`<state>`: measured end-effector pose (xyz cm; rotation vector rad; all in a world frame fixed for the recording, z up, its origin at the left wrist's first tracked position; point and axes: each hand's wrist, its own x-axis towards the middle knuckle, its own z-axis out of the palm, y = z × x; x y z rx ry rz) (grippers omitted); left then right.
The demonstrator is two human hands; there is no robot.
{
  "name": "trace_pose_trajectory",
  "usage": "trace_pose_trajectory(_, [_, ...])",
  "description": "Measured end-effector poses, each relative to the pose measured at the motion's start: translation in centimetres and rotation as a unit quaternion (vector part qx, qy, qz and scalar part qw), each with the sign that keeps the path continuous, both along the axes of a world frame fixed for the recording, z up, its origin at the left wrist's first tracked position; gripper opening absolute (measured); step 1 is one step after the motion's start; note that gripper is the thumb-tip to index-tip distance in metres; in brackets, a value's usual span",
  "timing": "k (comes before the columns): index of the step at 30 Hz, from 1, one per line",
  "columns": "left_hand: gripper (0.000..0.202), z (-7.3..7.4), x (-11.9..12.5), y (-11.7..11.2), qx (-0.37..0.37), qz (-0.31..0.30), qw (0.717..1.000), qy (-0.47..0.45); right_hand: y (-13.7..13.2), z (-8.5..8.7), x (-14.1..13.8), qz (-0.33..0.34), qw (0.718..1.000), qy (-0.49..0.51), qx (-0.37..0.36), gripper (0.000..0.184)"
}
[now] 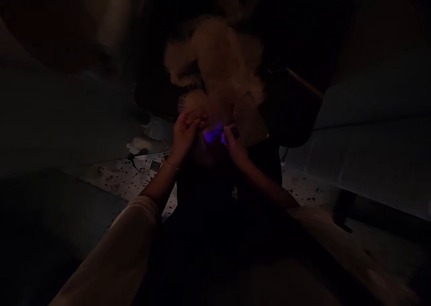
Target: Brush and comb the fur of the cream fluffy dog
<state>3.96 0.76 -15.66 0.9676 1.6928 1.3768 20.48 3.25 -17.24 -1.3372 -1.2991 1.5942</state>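
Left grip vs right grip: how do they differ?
Lighting: the right grip catches blue-violet light; the left grip looks dull reddish.
Wrist: a band shows by the left grip; none is discernible by the right grip.
Position: the left grip is left of the blue-violet glow, the right grip right of it, beside a flat panel.
Shared: both bare, fingers bent; too dark to tell what either holds.

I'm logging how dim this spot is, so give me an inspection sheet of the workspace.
Surface: dark surface, rounded corner, poorly lit.
Things at hand: violet glow between left hand and right hand, source unclear; pale fluffy mass beyond, identity unclear.
Clutter: flat panel beside the right hand; thin rod farther right.
Hands: fingers bent on both; grips unclear.
Cables: nothing seen.
Surroundings: speckled floor, mostly shadowed.
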Motion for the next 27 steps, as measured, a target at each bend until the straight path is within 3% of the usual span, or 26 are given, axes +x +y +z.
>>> trace_pose_trajectory(5, [0.049, -0.8, 0.1, -0.2, 0.016, -0.017, 0.999, 0.046, 1.4, 1.9, 0.0, -0.023, 0.998, -0.044, 0.033, 0.043])
trace_pose_trajectory(10, [0.042, -1.4, 0.6, -0.4, 0.001, -0.019, 0.994, 0.110, 3.4, 2.7, -1.8, 0.051, 0.990, -0.028, 0.131, 0.036])
trace_pose_trajectory(14, [0.038, -1.5, 0.9, -0.7, -0.007, -0.011, 0.993, 0.118, 4.1, 2.6, -2.5, 0.128, 0.979, -0.092, 0.128, 0.028])
trace_pose_trajectory(27, [0.010, 1.9, 1.3, -0.1, -0.081, 0.011, 0.996, 0.027, 4.2, 2.0, -1.3, 0.091, 0.971, -0.128, 0.177, 0.031])
